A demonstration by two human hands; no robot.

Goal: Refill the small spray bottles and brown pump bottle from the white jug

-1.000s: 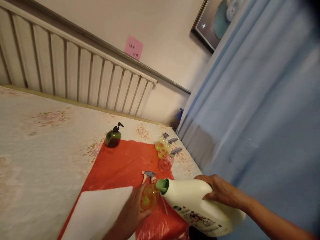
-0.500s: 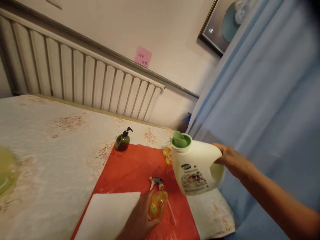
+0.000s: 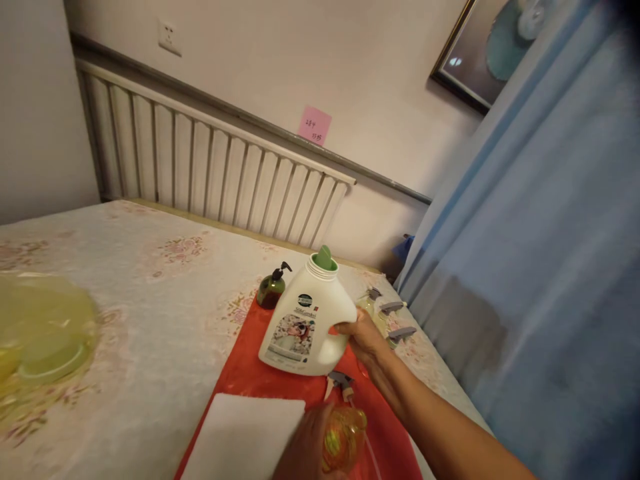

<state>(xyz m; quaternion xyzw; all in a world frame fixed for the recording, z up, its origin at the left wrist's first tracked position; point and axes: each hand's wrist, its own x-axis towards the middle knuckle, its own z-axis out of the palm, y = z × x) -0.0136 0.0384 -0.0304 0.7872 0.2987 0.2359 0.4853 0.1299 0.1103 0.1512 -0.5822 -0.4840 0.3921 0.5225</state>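
My right hand (image 3: 364, 333) grips the handle of a large white detergent jug (image 3: 293, 327). The jug leans slightly, its mouth uncapped with a green pour spout (image 3: 324, 258) showing. Down at the front, my left hand (image 3: 310, 443) is wrapped around a small clear yellow bottle (image 3: 345, 437) with an open neck. Just behind that bottle lies a grey and white trigger spray head (image 3: 341, 383), its thin tube running forward over the red sheet (image 3: 240, 373). Part of the left hand is dark and blurred.
A white cloth (image 3: 245, 433) lies on the red sheet. Behind the jug stands a green pump bottle (image 3: 271, 288). Several spray bottles (image 3: 380, 320) stand to the right, near a blue curtain (image 3: 540, 267). A yellow translucent basin (image 3: 50, 320) sits at left on the flowered tablecloth (image 3: 155, 320).
The white jug has swung left and become more upright, still in my right hand. My left hand keeps hold of the yellow bottle. The view has shifted left, bringing more spray bottles out from behind the jug.
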